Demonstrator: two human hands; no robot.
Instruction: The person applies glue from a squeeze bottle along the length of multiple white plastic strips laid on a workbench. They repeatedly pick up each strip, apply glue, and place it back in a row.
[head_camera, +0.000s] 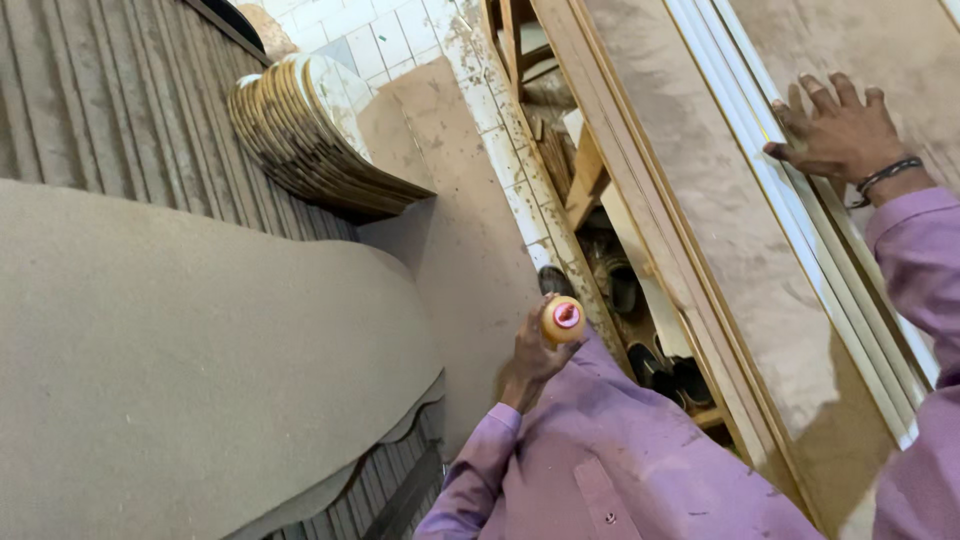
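Left hand (535, 350) grips a capped bottle (563, 320), perhaps glue; right hand (838, 130) presses flat, holding nothing, on a leaning panel (745, 250), which could slide if pressure eases.

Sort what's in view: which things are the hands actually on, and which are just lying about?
In hand:
- left hand grips a small yellowish bottle with a red cap
- right hand rests flat on the white frame strip of the dusty board

Lying about:
- stack of curved boards
- large tan sheet
- shoes on the wooden rack
- tiled floor
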